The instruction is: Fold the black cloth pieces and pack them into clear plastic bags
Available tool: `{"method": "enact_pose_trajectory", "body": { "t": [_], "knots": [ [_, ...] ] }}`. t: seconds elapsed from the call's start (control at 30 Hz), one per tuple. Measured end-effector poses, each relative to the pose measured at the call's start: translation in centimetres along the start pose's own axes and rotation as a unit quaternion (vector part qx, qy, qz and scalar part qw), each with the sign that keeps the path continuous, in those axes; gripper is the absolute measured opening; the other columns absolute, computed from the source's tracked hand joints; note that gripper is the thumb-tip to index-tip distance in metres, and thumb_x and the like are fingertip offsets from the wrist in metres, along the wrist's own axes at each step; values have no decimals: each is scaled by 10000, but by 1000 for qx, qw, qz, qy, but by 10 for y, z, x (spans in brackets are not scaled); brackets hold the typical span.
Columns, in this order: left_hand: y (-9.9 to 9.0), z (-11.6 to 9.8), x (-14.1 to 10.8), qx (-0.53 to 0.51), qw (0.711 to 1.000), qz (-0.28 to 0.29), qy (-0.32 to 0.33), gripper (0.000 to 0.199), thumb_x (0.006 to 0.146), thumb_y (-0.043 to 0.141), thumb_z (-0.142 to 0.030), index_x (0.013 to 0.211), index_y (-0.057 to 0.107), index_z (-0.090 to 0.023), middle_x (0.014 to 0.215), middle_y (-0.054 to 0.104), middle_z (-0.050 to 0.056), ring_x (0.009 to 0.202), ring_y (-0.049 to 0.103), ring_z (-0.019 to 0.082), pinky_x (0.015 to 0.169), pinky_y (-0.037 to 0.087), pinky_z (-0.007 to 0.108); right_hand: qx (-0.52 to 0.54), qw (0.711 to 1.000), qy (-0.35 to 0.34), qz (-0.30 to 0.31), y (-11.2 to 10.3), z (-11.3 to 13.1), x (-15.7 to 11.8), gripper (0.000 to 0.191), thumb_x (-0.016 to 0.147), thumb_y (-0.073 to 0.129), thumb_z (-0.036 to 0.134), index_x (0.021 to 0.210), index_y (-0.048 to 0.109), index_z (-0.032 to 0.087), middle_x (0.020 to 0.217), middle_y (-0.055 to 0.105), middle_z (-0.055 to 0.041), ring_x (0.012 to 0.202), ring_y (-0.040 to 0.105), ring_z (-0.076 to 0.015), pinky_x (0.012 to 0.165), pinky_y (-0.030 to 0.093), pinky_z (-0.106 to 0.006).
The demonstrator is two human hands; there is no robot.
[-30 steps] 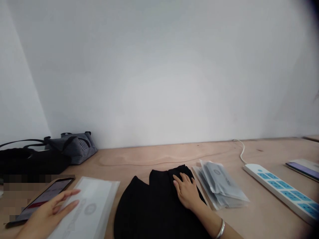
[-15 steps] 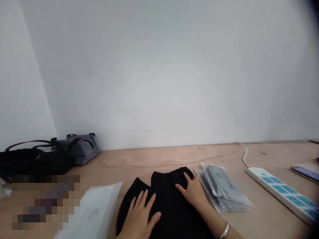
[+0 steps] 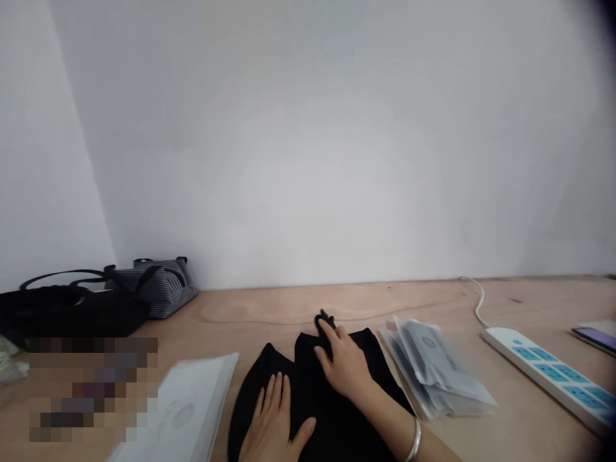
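Observation:
A black cloth garment (image 3: 332,417) is spread on the wooden table at the bottom centre. My left hand (image 3: 274,417) lies flat on its left part, fingers stretched and thumb apart. Above the garment's middle, my right hand (image 3: 344,362), with a silver bangle on the wrist, reaches to its far edge. Its index finger and thumb are apart. A small bunched black piece (image 3: 325,321) rises at the index fingertip, beyond the edge; whether it is pinched by the other fingers is hidden.
White plastic packets (image 3: 178,410) lie left of the garment, and frosted packets (image 3: 436,366) lie right. Farther right are a power strip (image 3: 553,375) and a phone (image 3: 597,337). A striped bag (image 3: 168,289) and black bag (image 3: 72,311) stand at the back left.
My right hand has moved left from the garment's far right corner towards its middle. That corner now lies flatter, and a small black piece shows at the fingertip. My left hand stays on the cloth.

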State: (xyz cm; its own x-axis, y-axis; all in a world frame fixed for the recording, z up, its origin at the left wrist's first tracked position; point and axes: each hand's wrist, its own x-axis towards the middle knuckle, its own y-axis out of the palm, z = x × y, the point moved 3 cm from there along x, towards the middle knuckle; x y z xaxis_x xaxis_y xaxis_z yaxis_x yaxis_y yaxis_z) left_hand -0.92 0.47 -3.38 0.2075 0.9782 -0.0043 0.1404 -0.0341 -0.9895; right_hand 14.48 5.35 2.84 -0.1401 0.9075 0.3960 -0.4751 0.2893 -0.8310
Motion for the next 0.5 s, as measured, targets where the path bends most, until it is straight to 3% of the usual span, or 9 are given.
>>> {"method": "enact_pose_trajectory", "body": {
  "t": [0.13, 0.23, 0.33, 0.43, 0.5],
  "knots": [
    [-3, -2, 0, 14, 999, 13, -26, 864, 790, 256, -621, 1329, 193, 52, 1398, 127, 220, 1294, 82, 294, 1064, 147, 428, 112, 991, -68, 10, 8, 5, 3, 399, 904, 290, 361, 1244, 418, 196, 1093, 525, -93, 973, 533, -180, 816, 413, -263],
    [-1, -1, 0, 17, 999, 11, -38, 872, 784, 266, -613, 1328, 178, 63, 1398, 117, 227, 1293, 84, 294, 1064, 151, 420, 53, 997, -54, 31, 13, -25, 3, 386, 918, 231, 298, 1144, 519, 177, 1067, 559, -98, 985, 531, -177, 858, 398, -281],
    [5, 1, 1, 11, 999, 4, -37, 874, 784, 284, -605, 1327, 174, 71, 1397, 120, 228, 1294, 97, 294, 1062, 162, 418, -12, 996, -50, 78, 19, -63, -3, 396, 897, 301, 334, 1155, 541, 152, 1160, 542, -126, 1103, 468, -236, 935, 341, -372],
    [7, 4, 1, -4, 999, -23, -25, 850, 791, 329, -578, 1342, 148, 43, 1403, 117, 216, 1295, 101, 304, 1053, 187, 436, -74, 987, -59, 130, 27, -88, -12, 463, 893, 292, 395, 1272, 435, 171, 1330, 400, -122, 1227, 333, -270, 992, 248, -451],
    [1, 2, 1, -8, 998, -60, 7, 753, 810, 383, -501, 1374, 127, -74, 1426, 86, 157, 1299, 62, 309, 1041, 192, 479, -112, 980, -65, 152, 32, -95, -16, 489, 905, 238, 412, 1323, 354, 188, 1379, 322, -106, 1261, 275, -260, 1005, 219, -457]
  ]
}}
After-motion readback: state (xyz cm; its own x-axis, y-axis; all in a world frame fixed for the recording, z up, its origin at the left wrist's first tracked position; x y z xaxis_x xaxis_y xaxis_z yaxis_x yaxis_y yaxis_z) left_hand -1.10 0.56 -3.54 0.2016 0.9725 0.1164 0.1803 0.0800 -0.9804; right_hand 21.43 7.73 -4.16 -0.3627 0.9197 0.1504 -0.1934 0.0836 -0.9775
